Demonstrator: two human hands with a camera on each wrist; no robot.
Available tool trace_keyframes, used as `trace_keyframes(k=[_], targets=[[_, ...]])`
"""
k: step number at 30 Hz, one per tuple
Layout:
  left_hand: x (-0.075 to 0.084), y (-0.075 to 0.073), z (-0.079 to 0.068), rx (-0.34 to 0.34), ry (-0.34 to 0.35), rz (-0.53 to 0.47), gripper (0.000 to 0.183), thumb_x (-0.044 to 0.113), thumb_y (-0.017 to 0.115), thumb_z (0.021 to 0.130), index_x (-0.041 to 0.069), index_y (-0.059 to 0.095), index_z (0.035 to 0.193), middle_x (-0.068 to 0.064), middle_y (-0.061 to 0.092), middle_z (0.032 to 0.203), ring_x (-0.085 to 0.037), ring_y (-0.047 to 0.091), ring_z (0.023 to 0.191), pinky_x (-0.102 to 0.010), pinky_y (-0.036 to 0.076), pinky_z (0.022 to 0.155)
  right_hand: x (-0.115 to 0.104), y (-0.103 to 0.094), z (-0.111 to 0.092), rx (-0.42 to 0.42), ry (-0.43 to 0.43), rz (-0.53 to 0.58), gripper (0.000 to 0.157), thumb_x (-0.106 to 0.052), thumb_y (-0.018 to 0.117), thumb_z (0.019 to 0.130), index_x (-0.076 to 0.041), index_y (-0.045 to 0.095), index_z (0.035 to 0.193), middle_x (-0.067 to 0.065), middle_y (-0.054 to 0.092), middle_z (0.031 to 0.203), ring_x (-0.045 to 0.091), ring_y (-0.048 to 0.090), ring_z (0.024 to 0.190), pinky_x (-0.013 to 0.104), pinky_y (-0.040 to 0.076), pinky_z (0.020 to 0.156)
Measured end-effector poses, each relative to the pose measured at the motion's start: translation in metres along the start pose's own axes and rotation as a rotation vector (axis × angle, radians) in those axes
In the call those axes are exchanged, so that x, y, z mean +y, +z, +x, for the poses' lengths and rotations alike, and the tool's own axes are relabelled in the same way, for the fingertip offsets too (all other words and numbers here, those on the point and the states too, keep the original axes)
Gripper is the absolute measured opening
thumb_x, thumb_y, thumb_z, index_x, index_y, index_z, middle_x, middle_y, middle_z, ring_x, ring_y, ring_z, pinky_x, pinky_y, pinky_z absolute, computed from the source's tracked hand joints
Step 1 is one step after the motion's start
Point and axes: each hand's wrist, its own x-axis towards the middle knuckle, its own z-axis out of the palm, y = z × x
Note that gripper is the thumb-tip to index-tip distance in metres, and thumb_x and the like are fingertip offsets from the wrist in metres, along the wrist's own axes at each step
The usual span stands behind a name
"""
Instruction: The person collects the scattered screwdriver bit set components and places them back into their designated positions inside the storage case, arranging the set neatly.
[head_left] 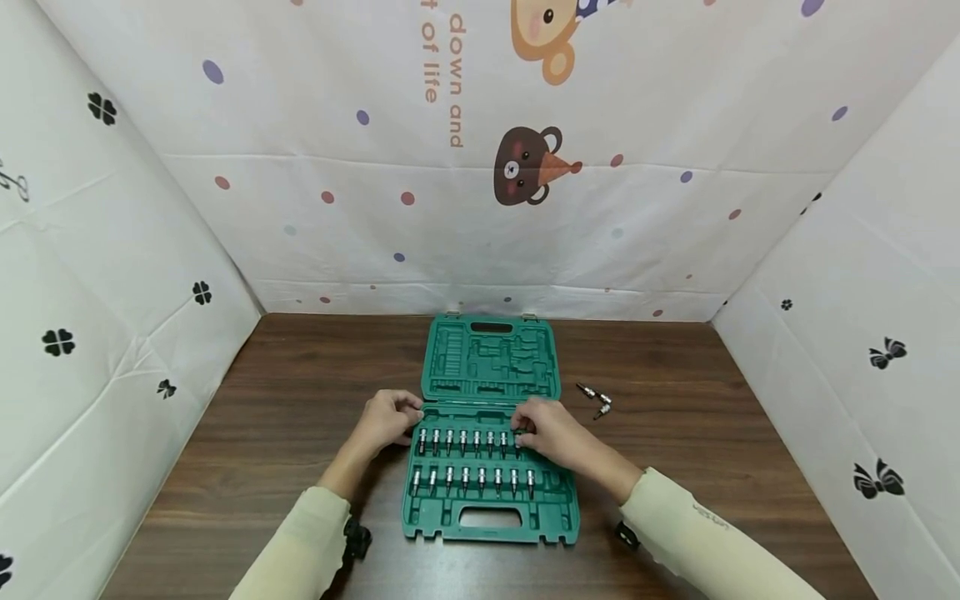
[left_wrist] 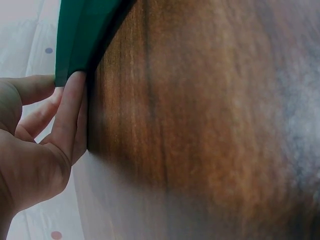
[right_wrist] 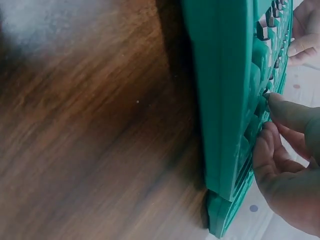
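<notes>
A green plastic tool case lies unfolded on the table, its moulded lid flat toward the back. Two rows of silver bit sockets sit in the near half. At the case's back left corner, my left hand holds the edge, thumb on top and fingers against the side in the left wrist view. My right hand is over the right end of the back row. Its thumb and fingers pinch a bit socket there, mostly hidden by the fingertips.
Several loose bit sockets lie on the brown wooden table to the right of the lid. White printed sheets rise behind the table and on both sides.
</notes>
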Motion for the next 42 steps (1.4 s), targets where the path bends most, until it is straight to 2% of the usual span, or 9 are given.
trace_keyframes(k=[6,13,22,31,42], targets=[[-0.001,0.001,0.001,0.007,0.002,0.006,0.017,0.006,0.066,0.099,0.002,0.074,0.114,-0.013,0.07,0.102,-0.022,0.069,0.09,-0.038,0.065,0.066,-0.003,-0.003,0.007,-0.025,0.075,-0.025,0.02,-0.009,0.084,0.086,-0.009,0.073,0.102,0.002,0.064,0.097,0.016,0.059,0.088,0.03,0.055,0.074],[-0.001,0.0,0.001,0.0,-0.008,0.002,0.016,0.006,0.066,0.1,0.002,0.073,0.114,-0.013,0.069,0.102,-0.022,0.069,0.09,-0.038,0.065,0.066,-0.007,-0.007,0.014,-0.074,0.158,-0.007,0.024,-0.008,0.088,0.08,-0.01,0.073,0.099,0.001,0.066,0.097,0.016,0.061,0.089,0.035,0.057,0.078],[-0.001,0.0,0.001,0.006,-0.006,0.009,0.017,0.007,0.066,0.1,0.002,0.074,0.114,-0.013,0.07,0.103,-0.023,0.069,0.091,-0.038,0.065,0.066,-0.009,-0.008,0.02,-0.114,0.181,-0.008,0.02,-0.007,0.086,0.083,-0.012,0.07,0.094,0.001,0.062,0.093,0.014,0.057,0.085,0.036,0.055,0.074],[-0.002,0.0,0.0,0.003,-0.01,-0.004,0.017,0.007,0.067,0.1,0.002,0.074,0.114,-0.013,0.07,0.105,-0.022,0.069,0.09,-0.038,0.065,0.066,-0.001,-0.004,0.013,-0.082,0.13,0.002,0.018,-0.01,0.084,0.087,-0.012,0.072,0.1,0.0,0.064,0.098,0.014,0.059,0.089,0.033,0.056,0.077],[-0.002,0.002,0.0,0.002,0.0,-0.008,0.017,0.007,0.066,0.1,0.002,0.073,0.115,-0.014,0.07,0.106,-0.023,0.069,0.091,-0.038,0.065,0.066,0.006,-0.007,-0.003,-0.027,-0.041,-0.041,0.018,-0.014,0.078,0.094,-0.011,0.072,0.11,0.001,0.067,0.109,0.018,0.065,0.098,0.035,0.059,0.082]])
